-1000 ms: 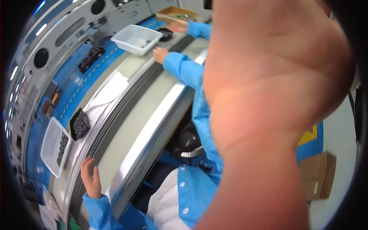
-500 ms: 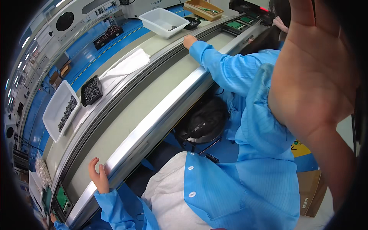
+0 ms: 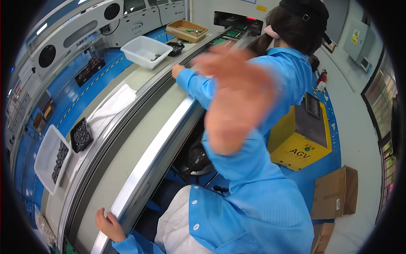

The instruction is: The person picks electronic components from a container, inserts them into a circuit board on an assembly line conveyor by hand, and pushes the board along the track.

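Observation:
My left hand [image 3: 109,225] rests at the silver rail [image 3: 146,169] of a curved conveyor, thumb apart from the fingers and nothing held. Raised in the air over the middle of the view is my right hand [image 3: 243,95]. Motion blurs it, but its fingers look stretched out, and no object shows in it. It hides part of a co-worker in a blue smock, whose own hand [image 3: 178,70] lies at the far side of the belt. Between the rails runs the pale conveyor belt [image 3: 127,146]. Green circuit boards [image 3: 220,41] sit at its far end.
Beyond the belt stand a white bin [image 3: 41,163] and a black tray [image 3: 81,134], both with small black parts, a white cloth [image 3: 112,101], another white bin [image 3: 135,53] and a tan box [image 3: 186,31]. Rightward are a yellow cart [image 3: 292,144] and a cardboard box [image 3: 327,190].
My right hand has moved from close at the right, palm showing, forward and left to mid-view. The view has turned rightward, bringing in the yellow cart. My left hand stays at the rail.

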`<action>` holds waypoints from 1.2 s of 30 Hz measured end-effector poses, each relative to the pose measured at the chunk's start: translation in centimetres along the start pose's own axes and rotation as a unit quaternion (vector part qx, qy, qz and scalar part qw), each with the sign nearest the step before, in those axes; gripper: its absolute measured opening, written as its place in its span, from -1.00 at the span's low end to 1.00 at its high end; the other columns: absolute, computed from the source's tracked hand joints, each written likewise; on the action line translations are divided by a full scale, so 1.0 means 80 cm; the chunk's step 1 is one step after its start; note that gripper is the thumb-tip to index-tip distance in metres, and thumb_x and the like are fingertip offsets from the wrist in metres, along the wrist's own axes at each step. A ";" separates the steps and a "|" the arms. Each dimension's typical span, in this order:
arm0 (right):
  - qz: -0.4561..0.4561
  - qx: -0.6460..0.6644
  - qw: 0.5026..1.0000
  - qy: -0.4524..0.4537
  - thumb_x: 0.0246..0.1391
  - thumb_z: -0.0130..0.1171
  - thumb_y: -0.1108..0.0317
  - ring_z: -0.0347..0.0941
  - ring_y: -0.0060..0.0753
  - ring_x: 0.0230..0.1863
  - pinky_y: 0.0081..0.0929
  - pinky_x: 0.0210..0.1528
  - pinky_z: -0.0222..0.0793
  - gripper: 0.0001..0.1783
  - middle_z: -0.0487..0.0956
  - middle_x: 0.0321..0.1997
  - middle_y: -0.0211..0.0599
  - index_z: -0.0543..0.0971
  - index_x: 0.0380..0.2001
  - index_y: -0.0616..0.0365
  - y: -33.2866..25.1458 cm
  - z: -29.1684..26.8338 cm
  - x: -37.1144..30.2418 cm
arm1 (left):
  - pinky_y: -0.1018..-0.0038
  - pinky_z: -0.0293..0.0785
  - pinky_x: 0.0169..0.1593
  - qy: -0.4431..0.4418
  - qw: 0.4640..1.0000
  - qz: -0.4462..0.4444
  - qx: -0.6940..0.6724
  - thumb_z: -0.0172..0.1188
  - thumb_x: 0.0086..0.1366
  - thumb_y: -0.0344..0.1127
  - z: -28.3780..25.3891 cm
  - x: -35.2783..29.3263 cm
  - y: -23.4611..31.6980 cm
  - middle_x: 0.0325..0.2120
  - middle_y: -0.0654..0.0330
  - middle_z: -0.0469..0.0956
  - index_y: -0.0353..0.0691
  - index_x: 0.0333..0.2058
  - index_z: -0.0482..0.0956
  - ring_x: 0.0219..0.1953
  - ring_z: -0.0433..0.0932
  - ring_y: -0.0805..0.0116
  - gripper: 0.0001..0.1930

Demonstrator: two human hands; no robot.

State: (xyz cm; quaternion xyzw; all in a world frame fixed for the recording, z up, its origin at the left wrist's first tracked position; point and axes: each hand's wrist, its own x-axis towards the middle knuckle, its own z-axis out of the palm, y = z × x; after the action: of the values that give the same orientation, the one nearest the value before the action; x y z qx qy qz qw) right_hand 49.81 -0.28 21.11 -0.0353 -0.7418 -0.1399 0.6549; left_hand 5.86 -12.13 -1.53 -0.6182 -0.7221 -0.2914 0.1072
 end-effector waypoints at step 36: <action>0.560 -0.167 0.787 -0.198 0.14 0.08 0.30 0.15 -0.02 0.32 -0.22 0.35 0.07 -0.41 0.20 0.34 -0.07 0.22 0.22 0.20 -0.058 0.013 -0.371 | 0.20 0.46 -0.11 0.000 0.999 -0.040 -0.011 -0.12 0.37 -0.12 0.016 0.004 0.006 -0.32 -0.15 0.58 -0.43 -0.19 0.58 -0.27 0.55 -0.07 -0.56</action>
State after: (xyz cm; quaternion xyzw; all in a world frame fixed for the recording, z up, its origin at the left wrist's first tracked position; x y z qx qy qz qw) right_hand 51.88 -0.59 -8.84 -0.5799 -0.6705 0.1394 0.4413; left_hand 6.50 -11.13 -2.29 -0.5898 -0.7430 -0.3035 0.0889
